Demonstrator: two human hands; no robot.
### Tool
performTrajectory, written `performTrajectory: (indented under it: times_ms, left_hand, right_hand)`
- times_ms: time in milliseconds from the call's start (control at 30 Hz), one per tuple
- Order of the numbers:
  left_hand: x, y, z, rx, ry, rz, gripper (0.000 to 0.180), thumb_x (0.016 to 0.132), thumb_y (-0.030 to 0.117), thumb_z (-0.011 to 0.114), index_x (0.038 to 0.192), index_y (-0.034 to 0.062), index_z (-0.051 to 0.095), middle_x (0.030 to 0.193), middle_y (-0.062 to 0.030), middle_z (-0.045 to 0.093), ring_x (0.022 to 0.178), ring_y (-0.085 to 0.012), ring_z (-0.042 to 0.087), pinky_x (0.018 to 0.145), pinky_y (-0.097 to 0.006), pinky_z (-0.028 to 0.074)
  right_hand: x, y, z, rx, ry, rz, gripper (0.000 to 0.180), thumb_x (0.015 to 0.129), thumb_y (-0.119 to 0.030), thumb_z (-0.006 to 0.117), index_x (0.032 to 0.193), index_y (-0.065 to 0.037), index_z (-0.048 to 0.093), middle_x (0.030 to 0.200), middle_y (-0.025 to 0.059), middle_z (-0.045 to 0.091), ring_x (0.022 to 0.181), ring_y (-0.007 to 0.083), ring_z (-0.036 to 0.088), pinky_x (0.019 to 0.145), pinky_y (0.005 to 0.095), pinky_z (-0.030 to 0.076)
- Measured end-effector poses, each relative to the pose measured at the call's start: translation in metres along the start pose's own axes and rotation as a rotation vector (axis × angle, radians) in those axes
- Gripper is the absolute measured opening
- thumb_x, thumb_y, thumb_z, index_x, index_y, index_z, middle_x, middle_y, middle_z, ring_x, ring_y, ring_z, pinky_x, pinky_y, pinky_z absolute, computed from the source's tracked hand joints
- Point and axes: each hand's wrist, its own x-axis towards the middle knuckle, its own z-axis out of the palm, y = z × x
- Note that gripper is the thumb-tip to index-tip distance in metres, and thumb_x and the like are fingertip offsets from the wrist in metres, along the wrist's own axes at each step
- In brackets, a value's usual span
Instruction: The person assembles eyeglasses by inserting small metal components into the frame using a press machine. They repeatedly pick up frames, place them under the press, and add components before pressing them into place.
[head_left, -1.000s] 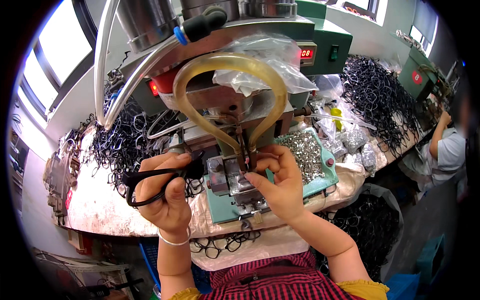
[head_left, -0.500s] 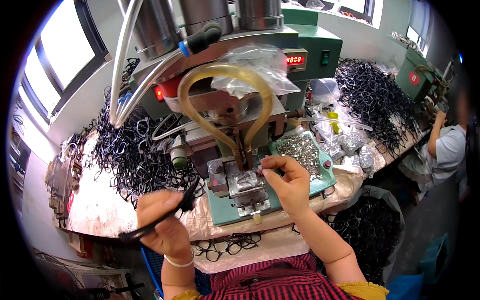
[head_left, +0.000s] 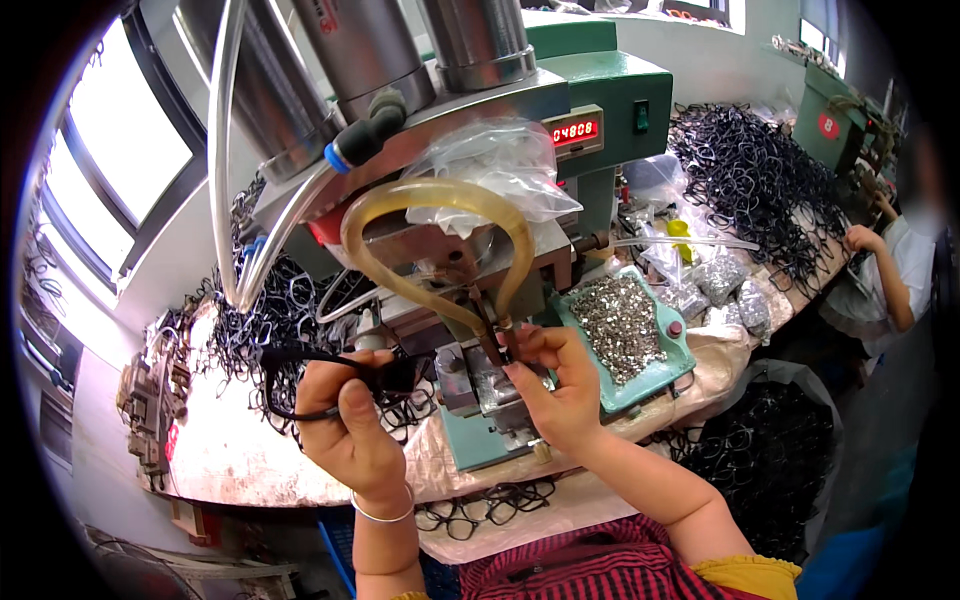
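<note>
My left hand is closed round a black eyeglass frame, held up to the left of the press. Part of the frame is hidden by my fingers. At the metal fixture under the press head, my right hand has its thumb and fingertips drawn together. Whatever lies between those fingertips is too small to make out. A looped yellowish hose hangs from the green and steel press, its ends just above the fixture. A teal tray of small metal parts stands right of my right hand.
Tangled black eyeglass frames are piled left of the press and at the back right. More frames lie along the table's front edge. A large bag of dark frames stands lower right. A co-worker's hand shows at the far right.
The view has shifted. My left hand has turned the eyeglass frame and brought it up closer to the press. My right fingertips have come in below the hose ends at the fixture.
</note>
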Motion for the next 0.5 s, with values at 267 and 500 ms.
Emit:
performTrajectory:
  times_ms: [267,500]
  left_hand:
    - [0.003,-0.009,-0.002,0.005,-0.038,0.052,0.031,0.106,0.025,0.051,0.112,-0.0049,0.053,0.1,-0.0168,0.064,0.085,-0.0203,0.064,0.065,-0.032,0.058]
    - [-0.03,0.007,-0.01,-0.024,-0.416,0.202,0.007,0.089,0.011,0.068,0.091,0.0045,0.071,0.105,-0.0099,0.073,0.078,-0.0191,0.06,0.08,-0.037,0.052]
  right_hand:
    - [0.006,-0.016,-0.009,0.017,-0.095,0.02,0.036,0.092,0.001,0.064,0.124,0.003,0.047,0.11,0.0129,0.067,0.1,0.0152,0.066,0.087,0.0259,0.049]
    - [0.012,-0.076,-0.02,-0.328,-0.311,0.115,0.055,0.09,0.003,0.053,0.142,0.003,0.037,0.125,0.0237,0.062,0.119,0.0315,0.061,0.099,0.0376,0.047]
